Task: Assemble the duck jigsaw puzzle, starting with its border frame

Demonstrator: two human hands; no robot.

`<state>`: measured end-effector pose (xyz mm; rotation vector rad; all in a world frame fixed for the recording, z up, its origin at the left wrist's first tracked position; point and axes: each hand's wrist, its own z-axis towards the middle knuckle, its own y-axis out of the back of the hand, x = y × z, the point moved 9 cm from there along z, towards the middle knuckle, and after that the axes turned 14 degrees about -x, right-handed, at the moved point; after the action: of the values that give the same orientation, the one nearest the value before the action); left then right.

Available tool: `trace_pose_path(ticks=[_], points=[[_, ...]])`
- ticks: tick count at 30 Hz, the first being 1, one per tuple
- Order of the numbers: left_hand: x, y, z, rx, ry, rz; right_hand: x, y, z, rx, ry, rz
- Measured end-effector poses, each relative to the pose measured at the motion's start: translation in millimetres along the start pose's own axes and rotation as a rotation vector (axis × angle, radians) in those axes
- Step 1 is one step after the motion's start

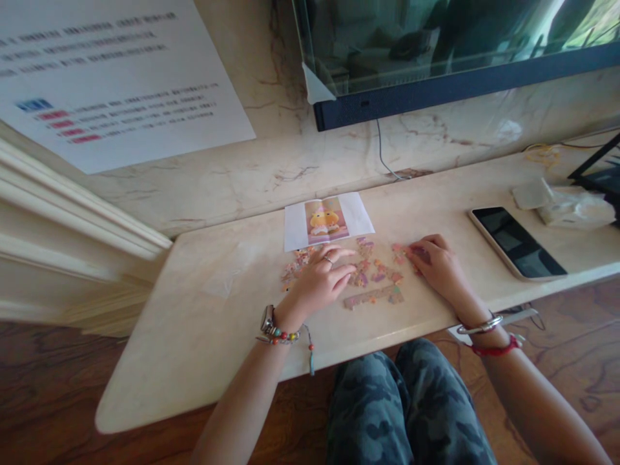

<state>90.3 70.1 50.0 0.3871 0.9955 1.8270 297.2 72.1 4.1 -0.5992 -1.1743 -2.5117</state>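
Note:
Small jigsaw puzzle pieces in pink, orange and purple lie scattered on the stone counter. Several of them form a joined strip nearest me. My left hand is over the left part of the pieces, fingers stretched out and spread, and a loose heap shows partly behind it. At the right edge of the pieces, my right hand has its fingertips together at some pieces; whether it holds one is hidden. Behind the pieces lies a white sheet with a printed picture of a yellow cartoon figure.
A dark-screened tablet-like device lies to the right, with a plastic-wrapped packet behind it. Clear plastic lies on the left of the counter. A television hangs above, its cable dropping to the counter.

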Motion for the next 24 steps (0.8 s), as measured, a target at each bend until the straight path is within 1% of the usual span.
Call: trace_pose_path(ticks=[6,9,10,11,14,15,18,19,21,24], points=[[9.6,-0.2,-2.4,-0.018,0.046,0.026,-2.7,9.5,-0.1,-0.061,-0.045,0.032],[12.0,-3.4,-3.5,0.0,0.055,0.043,4.8,14.2,2.3,-0.101,-0.035,0.033],[12.3,-3.8,-3.6,0.0,0.054,0.044,10.9,12.4,4.5,-0.079,-0.006,0.055],[12.3,-4.0,-3.7,-0.001,0.053,0.044,19.1,8.1,7.2,-0.027,0.045,0.086],[11.7,-4.4,-4.3,0.005,0.041,0.037,42.6,-8.2,17.6,0.175,0.233,0.137],[11.2,-4.9,-4.7,0.014,0.035,0.033,45.3,-11.5,23.5,0.208,0.27,0.119],[10.9,-5.6,-5.4,0.034,0.03,0.034,42.5,-18.0,44.9,0.228,0.27,0.041],[11.0,-5.3,-5.2,0.033,0.031,0.038,44.1,-22.5,48.8,0.257,0.277,0.043],[11.3,-4.4,-4.5,0.026,0.04,0.045,55.6,-35.2,48.3,0.361,0.331,0.105],[12.4,-3.3,-3.7,0.004,0.064,0.049,81.2,-51.9,35.0,0.502,0.44,0.238]])
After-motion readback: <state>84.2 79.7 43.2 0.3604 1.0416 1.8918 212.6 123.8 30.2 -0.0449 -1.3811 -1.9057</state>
